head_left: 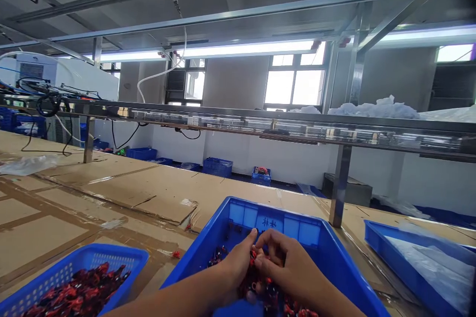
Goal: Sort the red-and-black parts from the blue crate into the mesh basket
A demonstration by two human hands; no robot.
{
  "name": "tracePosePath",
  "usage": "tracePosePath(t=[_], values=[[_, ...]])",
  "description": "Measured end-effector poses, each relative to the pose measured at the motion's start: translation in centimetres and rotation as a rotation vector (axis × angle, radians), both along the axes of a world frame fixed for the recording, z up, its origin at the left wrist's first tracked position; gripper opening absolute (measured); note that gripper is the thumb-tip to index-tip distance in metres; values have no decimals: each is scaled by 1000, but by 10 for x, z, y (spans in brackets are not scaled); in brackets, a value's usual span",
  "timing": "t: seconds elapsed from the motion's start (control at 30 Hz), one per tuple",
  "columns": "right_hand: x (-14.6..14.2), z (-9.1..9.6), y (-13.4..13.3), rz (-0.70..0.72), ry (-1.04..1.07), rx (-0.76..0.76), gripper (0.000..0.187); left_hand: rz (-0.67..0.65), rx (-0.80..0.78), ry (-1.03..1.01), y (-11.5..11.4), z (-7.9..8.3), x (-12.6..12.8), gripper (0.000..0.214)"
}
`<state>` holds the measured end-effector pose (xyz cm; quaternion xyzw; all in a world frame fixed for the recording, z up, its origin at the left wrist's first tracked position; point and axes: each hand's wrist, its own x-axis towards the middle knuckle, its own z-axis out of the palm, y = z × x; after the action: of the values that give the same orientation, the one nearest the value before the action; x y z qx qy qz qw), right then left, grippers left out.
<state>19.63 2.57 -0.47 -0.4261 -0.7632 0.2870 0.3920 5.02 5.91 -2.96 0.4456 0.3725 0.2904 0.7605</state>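
At lower center, a right hand (288, 263) pinches a small glossy red piece (253, 254) beside the left hand (235, 263), whose grip I cannot tell.

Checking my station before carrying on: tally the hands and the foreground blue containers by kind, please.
Hands: 2, left hand and right hand
Perforated container: 1, the left basket
Solid-walled containers: 2, the middle bin and right tray
Total: 5
The small red and dark parts are too heaped to count.
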Motion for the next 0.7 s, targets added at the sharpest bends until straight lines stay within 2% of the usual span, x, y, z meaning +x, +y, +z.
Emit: tracePosePath(t=[0.03,0.1,0.27,0.4,0.5,0.6,0.7], values=[[0,2,-4,4,-129,107,19,-15,-15,20,0,0,-1,63],[0,4,-9,28,-289,225,28,-54,-51,100,-1,2,-2,70],[-1,4,-10,42,-395,360,26,-79,19,222,-5,6,-2,83],[-1,7,-8,-136,-371,392,15,-35,35,156,-7,8,0,77],[2,9,-8,-260,-348,381,6,-58,99,51,-8,9,0,67],[4,10,-6,-310,-363,400,19,-80,141,-13,-7,8,-1,61],[5,10,-5,-311,-424,433,25,-103,117,-40,-5,7,-3,57]])
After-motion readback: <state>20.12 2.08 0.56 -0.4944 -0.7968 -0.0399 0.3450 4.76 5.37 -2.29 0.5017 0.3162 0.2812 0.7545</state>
